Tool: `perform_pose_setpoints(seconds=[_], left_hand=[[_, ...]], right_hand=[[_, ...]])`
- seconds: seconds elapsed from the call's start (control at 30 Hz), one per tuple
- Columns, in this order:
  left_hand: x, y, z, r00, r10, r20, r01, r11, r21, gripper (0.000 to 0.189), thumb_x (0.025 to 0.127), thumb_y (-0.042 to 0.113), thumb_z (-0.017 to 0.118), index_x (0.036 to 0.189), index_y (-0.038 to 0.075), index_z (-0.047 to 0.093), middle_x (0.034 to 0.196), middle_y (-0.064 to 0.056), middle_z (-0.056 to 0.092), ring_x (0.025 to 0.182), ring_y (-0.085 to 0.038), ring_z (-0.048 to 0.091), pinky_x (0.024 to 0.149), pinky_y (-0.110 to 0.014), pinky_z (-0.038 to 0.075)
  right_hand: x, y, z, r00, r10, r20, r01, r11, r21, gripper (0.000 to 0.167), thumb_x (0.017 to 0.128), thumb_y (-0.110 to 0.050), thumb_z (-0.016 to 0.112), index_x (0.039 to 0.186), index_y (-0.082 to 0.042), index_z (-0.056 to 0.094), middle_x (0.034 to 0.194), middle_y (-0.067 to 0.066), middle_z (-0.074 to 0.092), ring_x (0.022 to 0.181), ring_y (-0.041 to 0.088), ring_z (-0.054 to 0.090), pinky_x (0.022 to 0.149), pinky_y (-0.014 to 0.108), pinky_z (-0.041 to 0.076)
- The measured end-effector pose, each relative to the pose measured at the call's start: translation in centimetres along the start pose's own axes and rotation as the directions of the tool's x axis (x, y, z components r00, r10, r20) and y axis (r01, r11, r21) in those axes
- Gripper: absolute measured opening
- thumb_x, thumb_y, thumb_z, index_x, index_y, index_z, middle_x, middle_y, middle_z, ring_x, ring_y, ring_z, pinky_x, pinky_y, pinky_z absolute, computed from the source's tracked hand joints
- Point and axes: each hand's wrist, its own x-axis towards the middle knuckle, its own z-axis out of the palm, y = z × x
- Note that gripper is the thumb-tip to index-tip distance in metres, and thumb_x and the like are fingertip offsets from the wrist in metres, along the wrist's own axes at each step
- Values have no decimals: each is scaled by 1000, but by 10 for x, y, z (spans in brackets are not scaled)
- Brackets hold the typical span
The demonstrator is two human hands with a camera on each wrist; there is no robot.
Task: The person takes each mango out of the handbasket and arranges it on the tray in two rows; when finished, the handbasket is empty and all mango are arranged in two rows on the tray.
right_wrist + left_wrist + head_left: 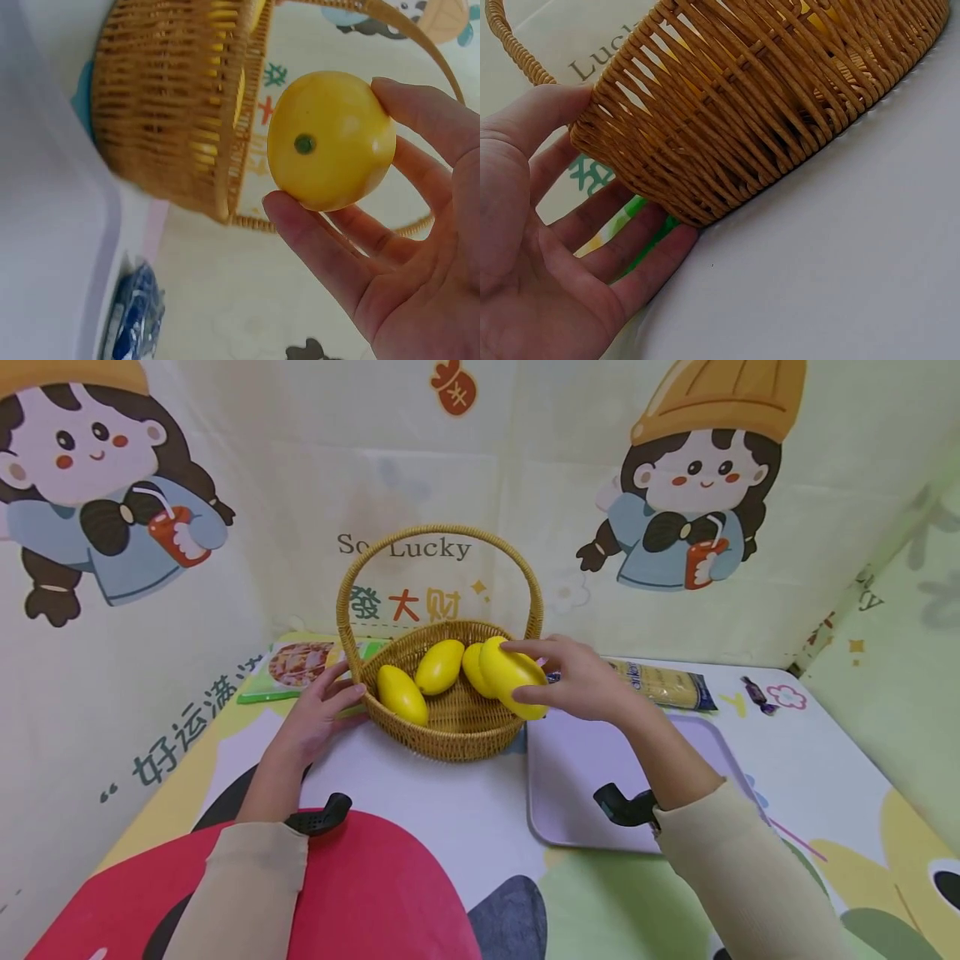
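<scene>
Fruit (330, 150), glossy yellow, green-dotted, pinched in right grip (583, 681); left grip (318, 712) spread against basket (457, 745)

The fruit (330, 142) I hold is smooth and glossy, like waxy plastic. The basket (461, 745) is woven wicker, ridged, with a slight sheen; the tray (592, 777) looks like smooth plastic. My sleeves (243, 885) are matt knitted cloth. The gold pack (667, 686) shines like crinkled plastic film.

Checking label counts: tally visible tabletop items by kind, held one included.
Yellow fruits: 4, one in the right hand
Basket: 1
Tray: 1
Packets: 2 (green one, blue-ended one)
Small wrapped item: 1
Total: 9
</scene>
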Motion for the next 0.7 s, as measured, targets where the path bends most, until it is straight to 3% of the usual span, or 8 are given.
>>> perform_pose_setpoints(seconds=[0.5, 0.7], left_hand=[[-2, -2, 0, 1000, -5, -11, 5, 1000, 13, 76, 103, 40, 62, 166, 32, 20, 168, -14, 29, 148, -34, 40, 117, -50, 44], [-1, 0, 1, 1000, -5, -16, 6, 1000, 13, 76, 104, 38, 62, 167, 32, 19, 168, -14, 29, 148, -35, 40, 117, -50, 44]], right_hand=[[-27, 19, -13, 1000, 3, -13, -3, 1000, 1, 62, 91, -31, 78, 150, -29, 57, 142, 11, 58, 117, 36, 62, 87, 45, 60], [-37, 30, -21, 999, 48, 0, -48, 999, 21, 62, 92, -29, 78, 150, -28, 56, 147, 11, 57, 120, 39, 62, 85, 44, 62]])
